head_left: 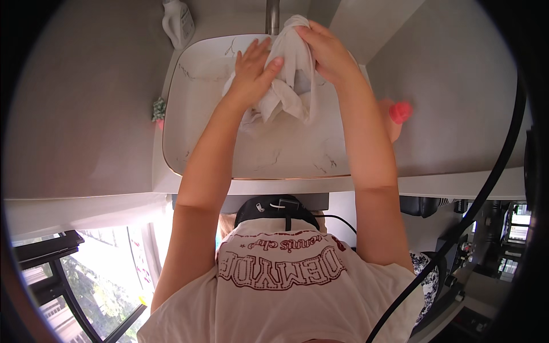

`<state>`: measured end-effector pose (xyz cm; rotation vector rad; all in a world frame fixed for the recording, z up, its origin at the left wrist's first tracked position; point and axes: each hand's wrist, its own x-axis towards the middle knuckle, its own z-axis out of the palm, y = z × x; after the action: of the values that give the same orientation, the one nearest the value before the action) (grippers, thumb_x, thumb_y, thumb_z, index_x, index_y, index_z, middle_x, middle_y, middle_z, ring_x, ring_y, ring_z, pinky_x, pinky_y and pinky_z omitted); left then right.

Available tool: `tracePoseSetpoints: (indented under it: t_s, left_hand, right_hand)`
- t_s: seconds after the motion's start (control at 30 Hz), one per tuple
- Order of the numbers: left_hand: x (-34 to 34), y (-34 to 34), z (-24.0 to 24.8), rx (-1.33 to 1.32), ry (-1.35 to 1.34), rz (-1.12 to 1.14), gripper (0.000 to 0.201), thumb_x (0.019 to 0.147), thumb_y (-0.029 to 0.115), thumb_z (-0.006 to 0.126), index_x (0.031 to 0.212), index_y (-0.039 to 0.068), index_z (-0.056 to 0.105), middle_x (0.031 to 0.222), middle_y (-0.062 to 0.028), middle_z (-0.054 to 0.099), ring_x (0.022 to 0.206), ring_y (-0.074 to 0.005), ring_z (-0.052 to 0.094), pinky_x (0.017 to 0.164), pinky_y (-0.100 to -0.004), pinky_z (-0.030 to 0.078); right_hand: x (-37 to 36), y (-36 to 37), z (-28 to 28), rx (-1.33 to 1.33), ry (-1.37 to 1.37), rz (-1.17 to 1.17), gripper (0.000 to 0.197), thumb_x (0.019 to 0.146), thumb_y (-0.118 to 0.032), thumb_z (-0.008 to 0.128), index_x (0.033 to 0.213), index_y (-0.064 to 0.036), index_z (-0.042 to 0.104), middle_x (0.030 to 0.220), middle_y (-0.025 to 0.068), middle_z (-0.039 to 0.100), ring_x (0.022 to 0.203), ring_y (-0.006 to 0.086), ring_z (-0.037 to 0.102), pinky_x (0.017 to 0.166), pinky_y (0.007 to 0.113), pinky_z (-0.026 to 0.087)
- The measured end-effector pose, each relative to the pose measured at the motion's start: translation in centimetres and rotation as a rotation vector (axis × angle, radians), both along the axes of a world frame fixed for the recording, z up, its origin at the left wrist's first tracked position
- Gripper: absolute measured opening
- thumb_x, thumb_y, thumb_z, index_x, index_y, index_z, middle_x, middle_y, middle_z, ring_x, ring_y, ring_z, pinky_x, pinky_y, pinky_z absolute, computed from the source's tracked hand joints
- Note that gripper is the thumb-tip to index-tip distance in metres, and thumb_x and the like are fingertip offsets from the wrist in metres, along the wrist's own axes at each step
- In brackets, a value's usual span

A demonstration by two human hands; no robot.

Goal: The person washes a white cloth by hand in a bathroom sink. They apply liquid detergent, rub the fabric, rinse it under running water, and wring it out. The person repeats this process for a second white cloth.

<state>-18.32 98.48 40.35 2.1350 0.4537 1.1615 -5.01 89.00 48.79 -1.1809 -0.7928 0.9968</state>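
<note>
A wet-looking white cloth (289, 94) hangs in loose folds over the far part of a white, dark-veined washbasin (269, 163). Its bunched upper end is gripped by my right hand (329, 51), just in front of the grey metal tap (273, 17). My left hand (251, 74) is at the cloth's left side, fingers stretched out and thumb apart, its palm side against or very close to the folds. Part of the cloth's lower end droops into the basin; whether water stands there I cannot tell.
A white handled bottle (178, 24) stands behind the basin's left corner. A small potted plant (159, 110) is left of the basin, and a pink-red flower-shaped thing (400, 112) sits to its right. Grey walls close in both sides. A black cable (457, 228) runs down the right.
</note>
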Motion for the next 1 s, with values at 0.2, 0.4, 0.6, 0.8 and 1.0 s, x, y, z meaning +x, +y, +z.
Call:
tracePoseSetpoints:
  t_s: [0.2, 0.4, 0.6, 0.8, 1.0]
  left_hand:
    - [-0.2, -0.8, 1.9, -0.814, 0.051, -0.141, 0.045, 0.094, 0.038, 0.044, 0.109, -0.003, 0.057, 0.1, -0.0126, 0.06, 0.091, -0.016, 0.055, 0.077, -0.0293, 0.045]
    - [0.3, 0.1, 1.2, -1.263, -0.407, -0.139, 0.044, 0.093, 0.037, 0.046, 0.106, -0.003, 0.058, 0.094, -0.0104, 0.061, 0.091, -0.0184, 0.056, 0.077, -0.0283, 0.045]
    - [0.6, -1.8, 1.0, -0.586, 0.23, -0.274, 0.051, 0.091, 0.039, 0.049, 0.111, -0.008, 0.05, 0.098, -0.0134, 0.061, 0.093, -0.0227, 0.057, 0.08, -0.0311, 0.045]
    - [2.0, -2.4, -0.8, -0.868, -0.032, -0.143, 0.053, 0.087, 0.036, 0.057, 0.121, -0.004, 0.044, 0.111, -0.0154, 0.055, 0.101, -0.0209, 0.054, 0.084, -0.0304, 0.045]
    - [1.8, -1.7, -0.7, -1.2, -0.422, -0.286, 0.041, 0.091, 0.03, 0.053, 0.115, -0.003, 0.048, 0.106, -0.012, 0.057, 0.096, -0.017, 0.055, 0.083, -0.0278, 0.045]
  right_hand:
    - [1.5, 2.2, -2.8, -0.089, -0.237, -0.014, 0.029, 0.086, -0.028, 0.059, 0.104, -0.0048, 0.059, 0.089, 0.0007, 0.06, 0.084, 0.0098, 0.055, 0.074, 0.027, 0.046]
    - [2.9, 1.1, -5.6, -0.344, -0.585, 0.095, 0.03, 0.086, -0.033, 0.059, 0.098, -0.0059, 0.057, 0.086, -0.0016, 0.058, 0.079, 0.0072, 0.053, 0.072, 0.021, 0.042]
    - [4.4, 1.2, -8.4, 0.05, -0.055, -0.31, 0.025, 0.089, -0.03, 0.053, 0.097, -0.0068, 0.055, 0.089, 0.0007, 0.059, 0.081, 0.0103, 0.054, 0.074, 0.025, 0.044]
    - [0.5, 0.4, -5.7, -0.04, 0.28, -0.248, 0.028, 0.09, -0.031, 0.053, 0.098, -0.0046, 0.057, 0.084, 0.0012, 0.058, 0.078, 0.0102, 0.053, 0.071, 0.025, 0.044]
    - [0.6, 0.7, -7.4, 0.042, -0.049, -0.14, 0.028, 0.089, -0.032, 0.057, 0.09, -0.0045, 0.061, 0.075, -0.002, 0.057, 0.067, 0.007, 0.05, 0.062, 0.022, 0.043]
